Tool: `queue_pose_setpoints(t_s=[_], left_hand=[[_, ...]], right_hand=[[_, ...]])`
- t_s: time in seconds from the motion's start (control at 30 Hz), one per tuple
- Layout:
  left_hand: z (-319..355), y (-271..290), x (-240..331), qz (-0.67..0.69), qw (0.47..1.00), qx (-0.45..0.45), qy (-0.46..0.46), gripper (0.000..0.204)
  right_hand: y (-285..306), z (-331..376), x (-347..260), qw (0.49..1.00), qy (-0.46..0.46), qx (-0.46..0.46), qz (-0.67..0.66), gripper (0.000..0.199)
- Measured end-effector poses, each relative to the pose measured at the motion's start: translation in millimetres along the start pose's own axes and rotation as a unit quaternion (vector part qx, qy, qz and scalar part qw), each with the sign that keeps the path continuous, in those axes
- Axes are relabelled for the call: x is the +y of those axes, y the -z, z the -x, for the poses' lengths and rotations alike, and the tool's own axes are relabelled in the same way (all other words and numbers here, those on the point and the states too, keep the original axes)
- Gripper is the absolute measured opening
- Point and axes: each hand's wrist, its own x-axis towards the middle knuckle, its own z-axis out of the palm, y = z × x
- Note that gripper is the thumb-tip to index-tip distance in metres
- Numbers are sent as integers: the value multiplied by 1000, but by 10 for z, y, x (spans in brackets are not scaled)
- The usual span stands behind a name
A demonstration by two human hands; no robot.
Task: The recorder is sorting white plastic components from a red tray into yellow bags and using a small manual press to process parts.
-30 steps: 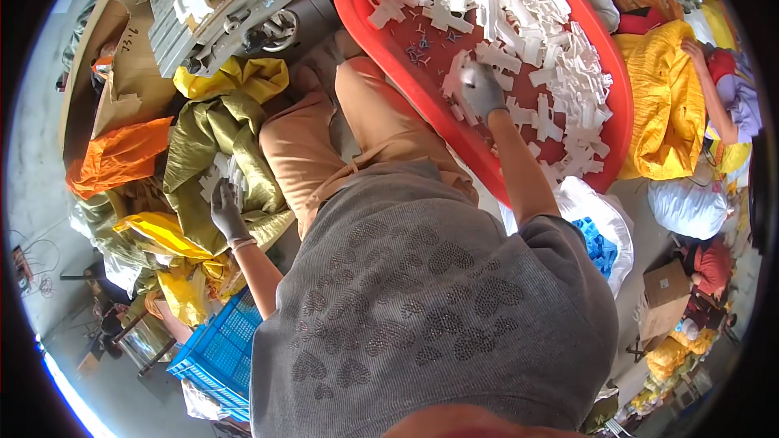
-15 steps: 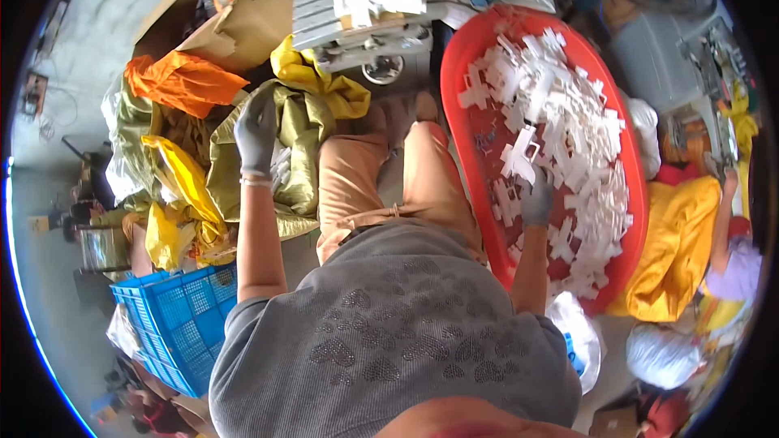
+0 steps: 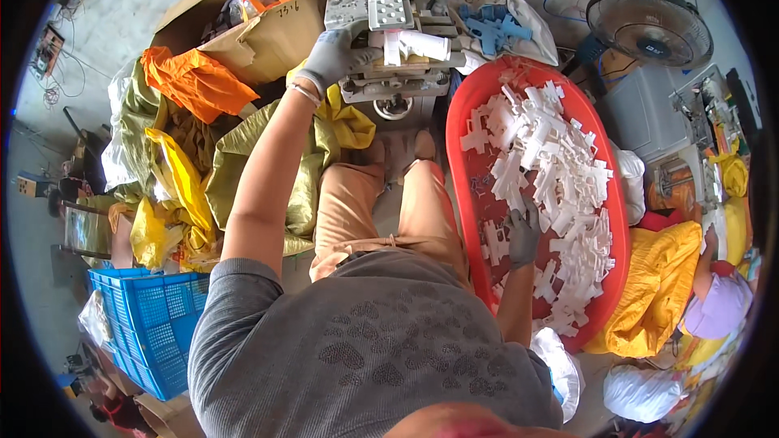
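My left hand point(image 3: 333, 57), in a grey glove, is at the left side of a metal press point(image 3: 388, 4). Its fingers are spread against the fixture; their tips are partly hidden by metal parts. A white plastic toy gun piece point(image 3: 422, 46) lies on the fixture under the press head, just right of those fingers. My right hand point(image 3: 523, 239), also gloved, reaches into a red oval tub point(image 3: 621, 264). Its fingers are apart at the near-left edge of a heap of white toy gun pieces point(image 3: 552, 162), with no piece clearly gripped.
Blue toy gun pieces point(image 3: 491, 28) lie in a white sack behind the tub. A cardboard box point(image 3: 272, 40), an orange cloth point(image 3: 195, 85) and olive sacks point(image 3: 260, 162) stand left. A blue crate point(image 3: 150, 332) is near left; a fan point(image 3: 649, 24) stands far right.
My left hand has moved from above the olive sacks up and right to the press. The white toy gun piece my right hand held is no longer in it. The view has shifted upward.
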Motion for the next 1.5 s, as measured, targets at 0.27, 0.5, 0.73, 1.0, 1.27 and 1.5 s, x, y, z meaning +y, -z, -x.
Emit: queue_pose_setpoints(t_s=[0.27,0.5,0.73,1.0,1.27,1.5], left_hand=[[-51,-32,-27,2,1000,18,17,41],[-60,100,-164,110,991,65,45,40],[889,358,-549,100,957,201,182,35],[2488,400,-861,175,888,271,328,35],[3065,281,-1193,161,857,284,399,34],[3644,294,-1673,48,855,241,456,43]], right_hand=[[-486,-444,-811,972,48,-109,-203,43],[-1336,-1063,-1536,952,114,-224,-174,38],[-2113,-1252,-1708,920,211,-322,72,37],[-2387,-1392,-2019,792,318,-365,371,42],[-1798,-980,-1850,852,353,-321,218,41],[547,-941,341,864,74,-70,493,44]])
